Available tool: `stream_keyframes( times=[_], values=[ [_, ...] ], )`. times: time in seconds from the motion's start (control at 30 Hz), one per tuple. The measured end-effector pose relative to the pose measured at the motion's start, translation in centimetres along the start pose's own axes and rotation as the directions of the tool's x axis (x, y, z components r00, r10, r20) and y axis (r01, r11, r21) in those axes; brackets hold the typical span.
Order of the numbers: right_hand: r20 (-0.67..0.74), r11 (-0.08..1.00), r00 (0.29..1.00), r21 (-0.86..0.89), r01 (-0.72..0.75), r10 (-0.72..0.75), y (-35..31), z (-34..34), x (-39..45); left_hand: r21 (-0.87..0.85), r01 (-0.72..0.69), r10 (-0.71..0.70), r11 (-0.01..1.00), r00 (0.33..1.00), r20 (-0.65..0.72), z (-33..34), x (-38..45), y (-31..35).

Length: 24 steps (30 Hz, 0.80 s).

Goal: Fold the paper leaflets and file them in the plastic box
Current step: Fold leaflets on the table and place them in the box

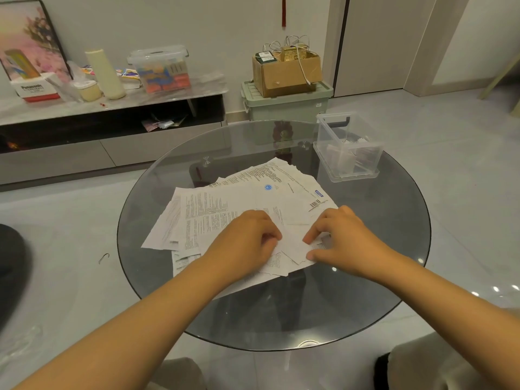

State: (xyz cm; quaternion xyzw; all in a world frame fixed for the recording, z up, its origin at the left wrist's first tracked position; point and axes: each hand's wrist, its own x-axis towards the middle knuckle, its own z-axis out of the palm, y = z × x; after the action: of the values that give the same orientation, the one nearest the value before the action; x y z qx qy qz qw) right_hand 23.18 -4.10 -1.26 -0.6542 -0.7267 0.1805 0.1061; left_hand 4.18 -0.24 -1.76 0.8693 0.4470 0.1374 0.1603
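Both hands are down on the paper at the near middle of the round glass desk [365, 319]. The left hand [242, 240] has its fingers curled in, pinching the edge of a small leaflet [292, 249] on top of the pile, and the right hand [343, 237] mirrors it from the other side: index finger pressing down on the sheet, thumb tucked at its near edge. Gripping from both sides like that looks like a way to keep the sheet square while a crease goes in, so the judgement here is that a fold is in progress, not yet finished.

Under the hands lies the spread of unfolded leaflets [225, 204], fanned from the left part of the desk up toward the centre, printed sides showing, a barcode and a blue round logo visible on the far sheets. Plenty of work remains, by the look of that pile.

The clear plastic box [349, 149] waits at the far right edge of the desk, lid off, well apart from the hands but within a reach of the right arm. A few folded papers appear to stand inside it already, though the clear walls make the count impossible to tell.
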Motion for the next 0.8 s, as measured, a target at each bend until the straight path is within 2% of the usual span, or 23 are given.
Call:
stream_keyframes(
  times=[0.3,0.43,0.6,0.8],
  values=[
    [-0.009,0.993,0.994,0.032,0.111,-0.11,0.4,-0.4,-1.2,0.031,-0.123,0.118,0.992,0.984,0.131,0.4,-0.7,0.0],
    [0.016,0.989,0.989,-0.013,0.147,-0.147,0.7,-0.3,-1.3,0.032,-0.135,0.129,0.99,0.983,0.128,0.7,-0.6,0.0],
    [-0.049,0.997,0.997,-0.041,0.06,-0.062,1.7,-0.5,-0.8,0.048,-0.149,0.142,0.988,0.982,0.124,1.1,-0.2,0.7],
    [-0.081,0.971,0.987,0.21,-0.119,0.138,3.4,-2.1,-0.1,0.122,-0.203,0.183,0.972,0.971,0.156,1.9,1.9,2.5]
  ],
)
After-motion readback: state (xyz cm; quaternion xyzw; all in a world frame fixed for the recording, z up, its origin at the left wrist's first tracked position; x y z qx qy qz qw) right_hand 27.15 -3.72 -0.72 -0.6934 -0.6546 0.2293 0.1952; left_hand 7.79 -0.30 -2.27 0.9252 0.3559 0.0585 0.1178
